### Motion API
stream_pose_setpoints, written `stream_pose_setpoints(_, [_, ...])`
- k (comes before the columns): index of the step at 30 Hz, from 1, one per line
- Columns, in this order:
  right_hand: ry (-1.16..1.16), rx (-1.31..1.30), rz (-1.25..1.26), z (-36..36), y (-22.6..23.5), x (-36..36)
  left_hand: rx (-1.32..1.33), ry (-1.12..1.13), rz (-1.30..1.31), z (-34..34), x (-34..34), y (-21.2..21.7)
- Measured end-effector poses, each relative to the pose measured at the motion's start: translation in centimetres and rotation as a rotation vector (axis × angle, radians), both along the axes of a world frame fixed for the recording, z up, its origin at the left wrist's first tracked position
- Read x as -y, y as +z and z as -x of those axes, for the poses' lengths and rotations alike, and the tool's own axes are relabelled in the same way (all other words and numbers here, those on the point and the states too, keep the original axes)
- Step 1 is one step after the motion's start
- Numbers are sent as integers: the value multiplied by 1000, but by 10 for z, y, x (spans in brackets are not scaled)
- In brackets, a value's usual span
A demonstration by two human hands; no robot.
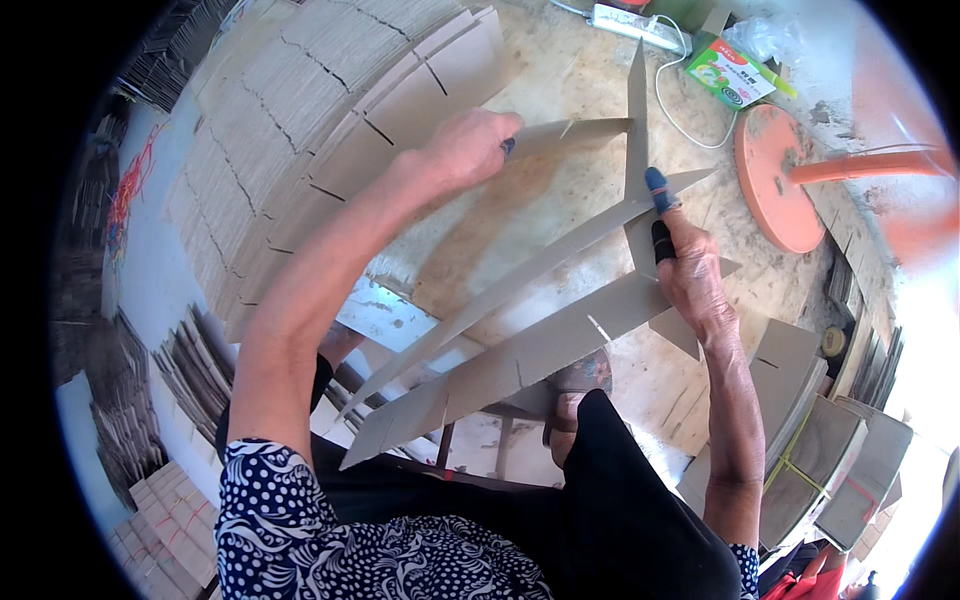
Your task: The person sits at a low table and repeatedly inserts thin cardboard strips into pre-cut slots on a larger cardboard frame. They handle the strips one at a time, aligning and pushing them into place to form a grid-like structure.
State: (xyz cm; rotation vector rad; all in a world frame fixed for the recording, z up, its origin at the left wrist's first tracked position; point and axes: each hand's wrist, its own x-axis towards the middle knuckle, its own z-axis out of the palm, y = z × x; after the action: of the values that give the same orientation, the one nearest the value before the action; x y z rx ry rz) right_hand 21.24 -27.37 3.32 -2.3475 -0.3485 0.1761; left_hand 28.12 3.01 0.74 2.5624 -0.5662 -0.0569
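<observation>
I am seeing a large cardboard stack [270,120] filling the far left, and just right of it my left hand [470,148] is pinching the left end of a cardboard strip [575,135]. In the middle, two long strips [480,375] are slanting toward the near left, while my right hand [690,265] is gripping the cross strip [637,110] between thumb and fingers; an orange stand [775,180] is showing at far right.

Left hand [468,150], upper centre, pinching cardboard strip [580,133]; right hand [692,268], right of centre, gripping crosswise cardboard piece [637,110]. Slotted cardboard stack [290,100], upper left; orange round-based stand [768,190], upper right.
</observation>
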Motion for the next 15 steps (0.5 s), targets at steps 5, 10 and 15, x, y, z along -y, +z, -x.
stream_pose_setpoints(5, [-19, 50, 123, 2, 10, -6, -21, 28, -137, 6, 8, 12])
stream_pose_setpoints(10, [-92, 15, 129, 20, 14, -5, -18, 52, -232, 10, 28, 6])
stream_pose_setpoints(15, [-205, 103, 32, 16, 7, 12, -141, 53, -174, 18, 31, 12])
